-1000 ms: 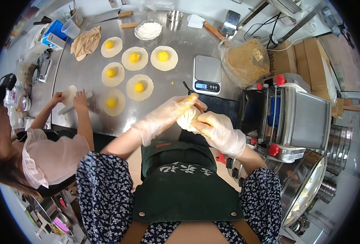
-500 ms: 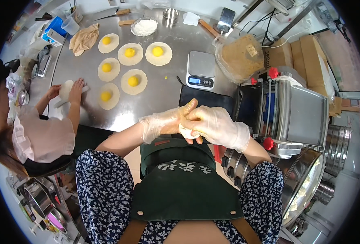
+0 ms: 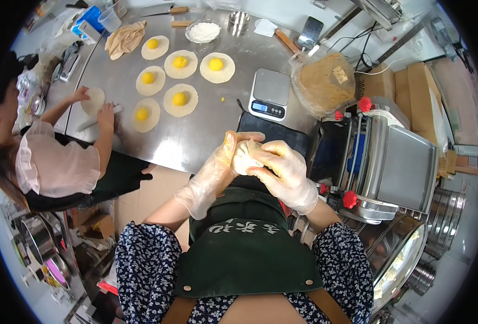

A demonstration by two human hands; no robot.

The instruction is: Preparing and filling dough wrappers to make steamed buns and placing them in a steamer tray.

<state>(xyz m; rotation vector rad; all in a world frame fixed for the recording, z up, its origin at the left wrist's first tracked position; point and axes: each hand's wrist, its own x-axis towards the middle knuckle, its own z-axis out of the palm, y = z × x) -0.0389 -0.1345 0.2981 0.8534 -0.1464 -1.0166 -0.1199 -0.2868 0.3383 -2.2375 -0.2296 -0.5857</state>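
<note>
Half curled, the gloved left hand (image 3: 218, 164) cups a dough bun (image 3: 244, 157), while bent fingers of the right hand (image 3: 286, 173) pinch its side. The bun is gathered into folds, though whether it is fully sealed cannot be told. Six dough rounds (image 3: 229, 70) on the steel table (image 3: 196, 143) lie unwrapped, each bearing a yellow ball (image 3: 216, 64).

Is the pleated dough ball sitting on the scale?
No, the dough ball is held in the gloved left hand and right hand, apart from the scale.
</note>
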